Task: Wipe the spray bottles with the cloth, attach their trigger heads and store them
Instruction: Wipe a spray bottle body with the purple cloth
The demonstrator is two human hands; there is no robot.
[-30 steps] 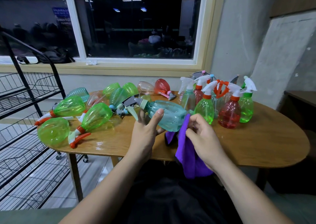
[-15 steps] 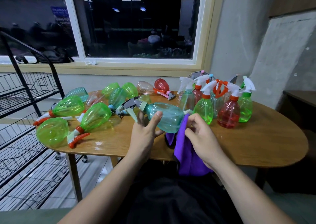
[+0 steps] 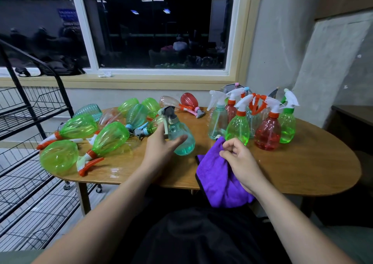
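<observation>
A dark window (image 3: 157, 31) is seen across the far wall. A black wire rack (image 3: 30, 122) stands to the left, beside the oval wooden worktop (image 3: 302, 163).

On the left half of the worktop a heap of lying bottles (image 3: 111, 138) is spread, mostly green, some fitted with orange-and-white heads. A red lying bottle (image 3: 189, 100) is seen at the far edge. On the right half a cluster of upright bottles (image 3: 238, 128) is gathered, green, red and pale, each topped with a white trigger head.

A purple cloth (image 3: 218, 179) is draped over the near edge of the worktop, just in front of the upright cluster, and part of it hangs down towards the lap. It is pinched near its upper corner by the right hand (image 3: 240, 163), whose fingers are curled in.

The teal bottle (image 3: 181, 140) is gripped by the left hand (image 3: 161, 148) between the two groups, with the thumb laid across its front and the fingers behind it. It is held nearly upright, tilted slightly. A grey trigger head (image 3: 168, 113) is seated on its neck and points left. The bottle and the cloth are kept apart.
</observation>
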